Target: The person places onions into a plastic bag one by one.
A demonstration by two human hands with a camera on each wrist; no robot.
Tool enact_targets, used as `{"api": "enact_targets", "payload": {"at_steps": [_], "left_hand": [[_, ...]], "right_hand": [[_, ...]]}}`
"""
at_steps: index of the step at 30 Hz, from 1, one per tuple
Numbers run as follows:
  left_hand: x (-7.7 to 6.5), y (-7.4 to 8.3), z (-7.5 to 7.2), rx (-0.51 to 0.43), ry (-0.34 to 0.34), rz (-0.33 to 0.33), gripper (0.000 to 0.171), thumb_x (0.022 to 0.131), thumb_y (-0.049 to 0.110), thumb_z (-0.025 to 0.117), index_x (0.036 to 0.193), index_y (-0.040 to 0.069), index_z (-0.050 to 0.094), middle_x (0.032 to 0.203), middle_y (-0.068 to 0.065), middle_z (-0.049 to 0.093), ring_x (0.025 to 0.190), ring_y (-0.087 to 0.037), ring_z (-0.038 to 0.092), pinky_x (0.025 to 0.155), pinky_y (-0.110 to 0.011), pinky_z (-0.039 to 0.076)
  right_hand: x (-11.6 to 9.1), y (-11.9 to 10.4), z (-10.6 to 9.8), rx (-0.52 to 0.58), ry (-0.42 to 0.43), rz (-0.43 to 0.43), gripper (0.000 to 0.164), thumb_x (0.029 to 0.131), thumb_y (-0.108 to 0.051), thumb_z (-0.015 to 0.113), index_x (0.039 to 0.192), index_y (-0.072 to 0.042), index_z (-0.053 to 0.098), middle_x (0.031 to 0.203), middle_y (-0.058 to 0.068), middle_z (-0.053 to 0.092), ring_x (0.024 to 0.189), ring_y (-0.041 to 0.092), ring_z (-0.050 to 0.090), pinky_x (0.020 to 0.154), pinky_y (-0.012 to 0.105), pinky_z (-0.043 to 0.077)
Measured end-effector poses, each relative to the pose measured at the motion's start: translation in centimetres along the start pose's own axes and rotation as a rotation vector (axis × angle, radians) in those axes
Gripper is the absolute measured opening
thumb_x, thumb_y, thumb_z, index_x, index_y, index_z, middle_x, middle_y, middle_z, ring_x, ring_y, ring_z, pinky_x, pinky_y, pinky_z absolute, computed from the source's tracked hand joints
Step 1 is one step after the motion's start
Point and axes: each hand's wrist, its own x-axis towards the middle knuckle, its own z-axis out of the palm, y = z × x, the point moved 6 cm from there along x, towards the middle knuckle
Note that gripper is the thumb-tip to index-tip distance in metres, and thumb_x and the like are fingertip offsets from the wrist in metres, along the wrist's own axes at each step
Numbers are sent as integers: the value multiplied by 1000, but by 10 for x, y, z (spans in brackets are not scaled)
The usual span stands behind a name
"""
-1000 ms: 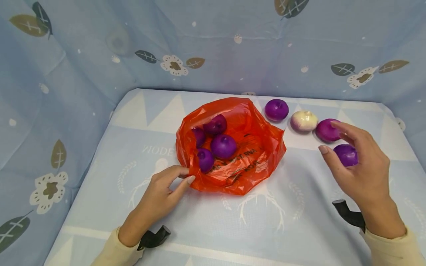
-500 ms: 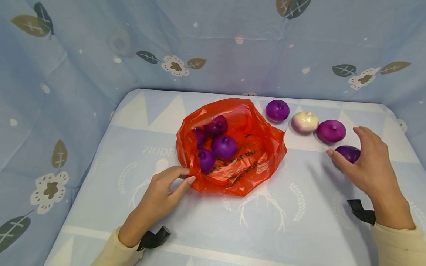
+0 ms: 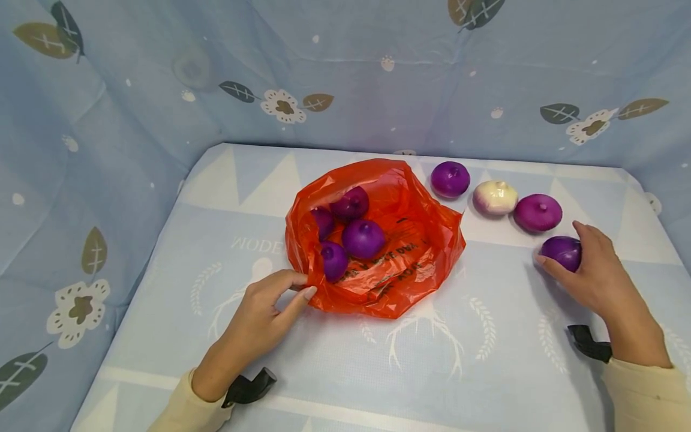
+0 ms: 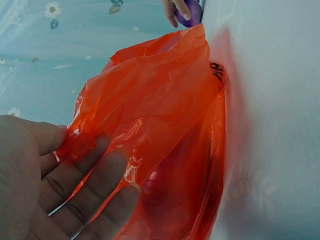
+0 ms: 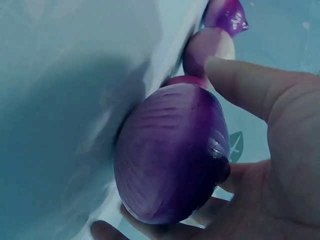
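Observation:
In the head view, my left hand [image 3: 272,315] pinches the near left rim of a red plastic bag [image 3: 415,282] between thumb and fingers. The left wrist view shows the thin film between the thumb and the spread fingers [image 4: 82,192]. Several purple onions [image 3: 363,238] lie inside the bag's wide mouth. My right hand [image 3: 604,282] is around a purple onion [image 3: 558,252] on the table at the right. In the right wrist view, the thumb stands off that onion [image 5: 167,155], while the fingers reach behind and below it.
Behind the bag and to its right, a purple onion [image 3: 450,179], a pale onion [image 3: 495,198] and a magenta onion [image 3: 537,213] form a slanting row. The patterned tabletop [image 3: 345,366] meets a blue printed cloth [image 3: 372,90] at the back and sides.
My right hand has moved back from the magenta onion and lowered around the nearest purple onion, which rolled slightly. My left hand keeps its hold on the bag.

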Motion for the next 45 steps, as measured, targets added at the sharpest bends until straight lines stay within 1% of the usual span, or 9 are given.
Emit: {"api": "enact_targets", "payload": {"at_steps": [5, 11, 16, 24, 27, 31, 36, 41, 45], "left_hand": [[1, 1, 0, -2, -2, -2, 20, 90, -1, 78, 106, 9, 70, 100, 2, 72, 93, -15, 69, 91, -19, 54], [0, 2, -1, -2, 2, 7, 21, 90, -1, 79, 106, 9, 70, 100, 2, 73, 93, -14, 69, 92, -19, 54], [0, 2, -1, 1, 1, 8, 19, 91, 0, 78, 106, 10, 70, 100, 3, 72, 92, -13, 68, 91, -19, 54], [0, 2, -1, 3, -3, 9, 19, 91, 0, 77, 106, 10, 70, 99, 3, 72, 90, -13, 68, 88, -20, 54], [0, 2, -1, 1, -3, 11, 19, 91, -1, 77, 106, 10, 70, 99, 3, 72, 90, -14, 68, 88, -21, 55], [-1, 2, 0, -4, -1, 11, 19, 91, -1, 77, 105, 10, 70, 99, 3, 72, 90, -14, 68, 87, -23, 56], [-1, 2, -1, -6, 2, 10, 20, 91, -1, 77, 106, 10, 70, 99, 3, 72, 89, -13, 67, 86, -22, 56], [-1, 1, -1, -2, 3, 13, 19, 92, -1, 77, 106, 10, 70, 99, 3, 72, 90, -14, 68, 88, -20, 55], [-1, 1, -1, 4, 5, 13, 19, 91, 0, 77, 107, 9, 70, 99, 3, 72, 91, -14, 68, 89, -19, 54]], "right_hand": [[1, 5, 2, 0, -59, -16, 103, 102, -40, 67, 161, 9, -2, 154, 48, 11, 137, 71, 20, 96, 85, 29], [1, 7, 2, -20, -113, -57, 102, 99, -26, 70, 159, 12, -3, 147, 51, 16, 128, 71, 27, 95, 86, 31], [0, 7, 3, -30, -133, -39, 103, 95, -20, 73, 157, 15, -1, 144, 51, 18, 125, 71, 28, 92, 85, 34], [-1, 5, 1, -57, -127, 21, 104, 95, -27, 75, 154, 20, 4, 140, 51, 23, 122, 70, 31, 93, 84, 36], [-2, 4, 0, -69, -124, 17, 102, 96, -29, 74, 153, 22, 7, 138, 51, 25, 120, 70, 33, 94, 84, 36], [-4, 4, -1, -94, -138, -1, 102, 97, -37, 74, 151, 23, 12, 137, 50, 29, 120, 70, 35, 95, 83, 36], [-10, 1, -3, -112, -176, -17, 105, 96, -50, 72, 152, 19, 18, 139, 49, 32, 118, 68, 37, 93, 82, 38], [-17, -12, -4, -98, -183, -54, 103, 96, -52, 73, 152, 16, 21, 140, 46, 33, 118, 66, 40, 93, 81, 39], [-22, -25, -5, -89, -167, -97, 102, 95, -51, 75, 153, 15, 22, 141, 44, 35, 119, 65, 41, 93, 81, 39]]}}
